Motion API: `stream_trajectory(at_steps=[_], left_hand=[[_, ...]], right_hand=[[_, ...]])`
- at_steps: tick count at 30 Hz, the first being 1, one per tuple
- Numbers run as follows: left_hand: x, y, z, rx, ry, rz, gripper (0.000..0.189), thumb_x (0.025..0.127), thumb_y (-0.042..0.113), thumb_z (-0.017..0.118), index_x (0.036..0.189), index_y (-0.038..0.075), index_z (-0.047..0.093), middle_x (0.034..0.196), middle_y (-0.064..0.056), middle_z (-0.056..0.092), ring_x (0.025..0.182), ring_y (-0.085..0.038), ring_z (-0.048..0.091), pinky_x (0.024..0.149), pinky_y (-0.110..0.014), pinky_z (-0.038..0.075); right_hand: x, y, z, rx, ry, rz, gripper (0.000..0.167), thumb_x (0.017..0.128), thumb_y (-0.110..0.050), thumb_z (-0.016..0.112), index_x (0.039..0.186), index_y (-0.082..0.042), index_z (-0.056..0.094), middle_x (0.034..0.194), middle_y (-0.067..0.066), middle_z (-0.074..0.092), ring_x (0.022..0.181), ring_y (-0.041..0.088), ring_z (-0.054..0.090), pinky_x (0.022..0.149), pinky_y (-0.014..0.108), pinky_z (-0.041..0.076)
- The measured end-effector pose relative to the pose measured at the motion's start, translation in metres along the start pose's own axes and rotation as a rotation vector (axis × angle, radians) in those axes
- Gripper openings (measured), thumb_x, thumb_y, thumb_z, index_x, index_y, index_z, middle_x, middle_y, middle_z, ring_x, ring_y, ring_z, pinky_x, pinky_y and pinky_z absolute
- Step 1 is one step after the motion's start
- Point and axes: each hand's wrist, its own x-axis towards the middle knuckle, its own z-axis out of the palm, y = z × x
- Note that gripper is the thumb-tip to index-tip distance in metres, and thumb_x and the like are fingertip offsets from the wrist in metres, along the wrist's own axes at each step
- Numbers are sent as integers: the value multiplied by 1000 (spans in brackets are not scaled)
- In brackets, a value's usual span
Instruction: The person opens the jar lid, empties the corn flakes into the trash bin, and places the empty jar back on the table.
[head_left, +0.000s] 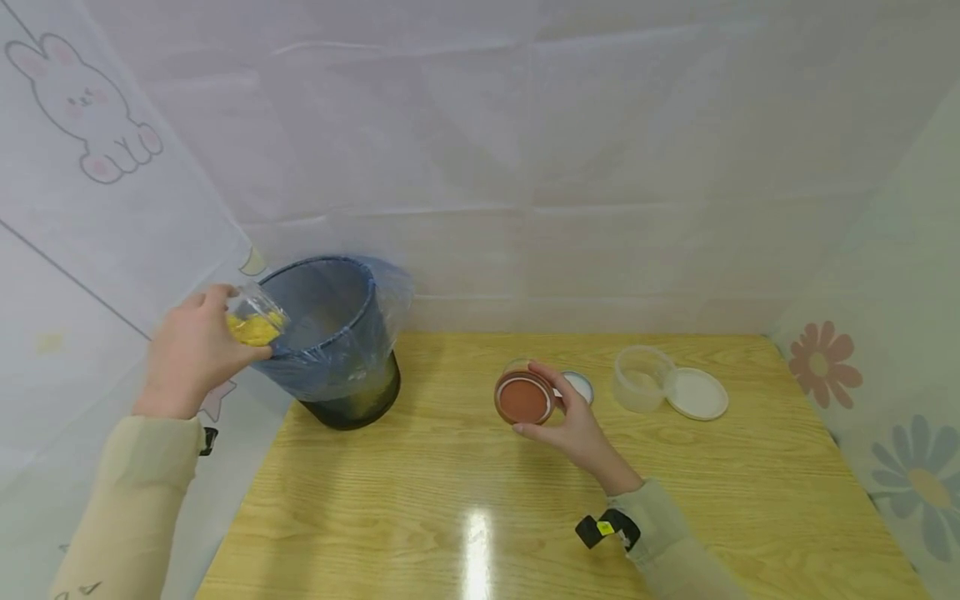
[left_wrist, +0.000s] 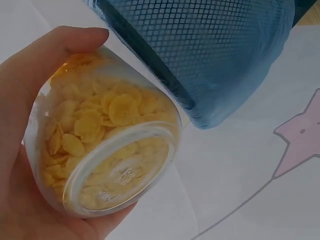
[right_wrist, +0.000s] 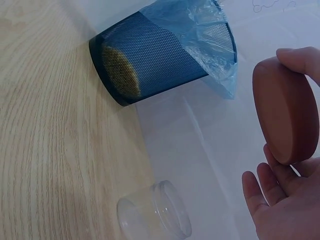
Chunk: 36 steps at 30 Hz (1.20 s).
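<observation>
My left hand grips a clear jar of yellow flakes, tilted with its base toward the left wrist camera. In the head view the jar overlaps the left rim of a mesh waste bin lined with a thin blue bag. Over the table, my right hand pinches a reddish-brown round lid by its edge. The lid is turned on its side, and its inner face with a white ring shows in the head view. Behind it stands a clear empty jar, mostly hidden from the head camera.
A translucent tub stands right of the right hand, with a white lid lying against it. Partly behind the fingers lies a white disc with a blue rim. Yellow material shows through the bin's mesh near its bottom.
</observation>
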Motion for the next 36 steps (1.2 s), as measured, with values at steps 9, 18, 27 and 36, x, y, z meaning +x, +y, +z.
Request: stream_trajectory(at_steps=[9,18,27,36], left_hand=[[2,2,3,87,18,66,96,69,26,93,143,-9,42,126,-39,48,106,-59,46,85,-69,42],[4,2,5,143,80,104,98,61,25,97,140,-5,47,124,-39,52,101,-58,49,77,-68,44],[4,4,4,172,120,151,98,57,20,97,139,-4,49,121,-37,53,103,-58,47,85,-66,42],[5,4,3,193,167,193,98,52,16,99,136,-2,52,119,-35,55,101,-58,48,83,-65,43]], right_hand=[[0,6,3,-10,3,9,87,79,-3,88,153,-11,44,144,13,50,130,33,46,99,49,47],[-2,7,3,-11,9,44,86,78,-6,90,151,-14,46,141,11,53,131,32,45,101,59,42],[-3,8,3,4,-1,52,85,79,-7,89,152,-12,46,140,12,55,129,35,48,103,64,37],[-3,7,3,-1,-13,64,86,79,-9,89,152,-9,44,140,12,55,133,34,47,108,64,33]])
